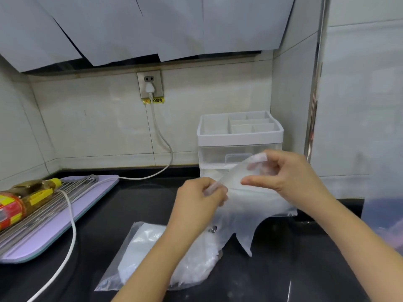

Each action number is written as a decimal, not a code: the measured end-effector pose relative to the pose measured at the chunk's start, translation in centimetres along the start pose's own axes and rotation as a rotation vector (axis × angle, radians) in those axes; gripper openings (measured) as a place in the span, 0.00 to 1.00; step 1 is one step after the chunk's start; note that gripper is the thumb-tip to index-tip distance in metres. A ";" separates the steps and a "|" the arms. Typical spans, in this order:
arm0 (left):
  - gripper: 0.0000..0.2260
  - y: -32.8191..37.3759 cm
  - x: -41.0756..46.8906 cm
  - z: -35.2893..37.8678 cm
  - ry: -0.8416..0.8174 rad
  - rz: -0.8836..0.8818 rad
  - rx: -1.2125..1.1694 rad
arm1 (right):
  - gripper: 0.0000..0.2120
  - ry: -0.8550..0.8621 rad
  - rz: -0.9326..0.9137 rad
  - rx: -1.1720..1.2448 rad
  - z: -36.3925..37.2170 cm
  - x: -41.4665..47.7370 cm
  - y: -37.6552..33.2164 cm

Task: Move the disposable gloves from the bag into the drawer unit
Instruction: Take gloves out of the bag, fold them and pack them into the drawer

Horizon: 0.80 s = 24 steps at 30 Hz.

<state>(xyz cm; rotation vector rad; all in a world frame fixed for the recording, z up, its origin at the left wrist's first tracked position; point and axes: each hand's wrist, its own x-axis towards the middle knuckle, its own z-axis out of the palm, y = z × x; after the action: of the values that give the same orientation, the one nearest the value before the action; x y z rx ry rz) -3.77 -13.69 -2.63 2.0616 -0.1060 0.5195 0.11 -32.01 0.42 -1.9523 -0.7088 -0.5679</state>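
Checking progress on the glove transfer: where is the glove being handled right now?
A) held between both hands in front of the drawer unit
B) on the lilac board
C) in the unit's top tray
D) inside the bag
A: the left hand and right hand both pinch the glove, which hangs in front of the drawer unit, above the bag.

The drawer unit (239, 136) stands in the back right corner, its right side close to the wall (292, 105). A glove (246, 205), pinched and stretched between the left hand (198, 201) and the right hand (290, 177), hangs across the drawer fronts. The bag (135, 253) lies on the counter (141, 199) under the left forearm. Open counter runs left of the drawer unit as far as the cable (72, 232) and the board (43, 240).
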 end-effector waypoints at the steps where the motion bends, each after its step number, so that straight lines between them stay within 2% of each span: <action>1: 0.07 0.1 0.6 -0.2 -0.021 -0.024 -0.032 | 0.12 0.027 -0.011 -0.043 -0.4 0.4 0.1; 3: 0.08 0.4 2.0 -0.4 -0.046 -0.060 -0.097 | 0.10 0.103 -0.002 -0.045 -1.1 1.3 0.4; 7: 0.04 1.5 5.3 -0.8 -0.069 -0.120 -0.152 | 0.07 0.269 0.119 -0.018 -1.9 3.1 1.8; 10: 0.07 2.4 7.6 -1.0 -0.043 -0.126 -0.118 | 0.10 0.237 0.205 -0.174 -2.2 4.0 3.2; 12: 0.07 2.6 9.3 -0.8 -0.014 -0.113 -0.050 | 0.11 0.178 0.245 -0.322 -2.4 4.4 4.0; 14: 0.08 2.5 10.9 -0.3 -0.036 -0.105 0.050 | 0.11 0.188 0.262 -0.424 -2.7 4.8 4.2; 17: 0.17 2.2 12.3 0.7 -0.128 -0.116 0.258 | 0.14 0.247 0.203 -0.542 -2.7 4.9 3.8; 19: 0.21 2.1 12.5 1.5 -0.180 -0.140 0.388 | 0.18 0.157 0.152 -0.590 -2.3 5.0 3.6; 21: 0.20 1.9 12.7 2.2 -0.235 -0.151 0.473 | 0.18 -0.019 0.169 -0.575 -1.6 5.0 3.4; 24: 0.18 1.5 12.9 3.0 -0.303 -0.147 0.556 | 0.05 -0.272 0.246 -0.502 -0.6 4.9 4.1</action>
<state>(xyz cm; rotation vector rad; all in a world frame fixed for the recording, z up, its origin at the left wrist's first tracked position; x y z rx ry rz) 8.47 -15.29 2.44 2.6584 0.0171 0.1453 6.41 -32.91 1.33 -2.5762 -0.5064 -0.3503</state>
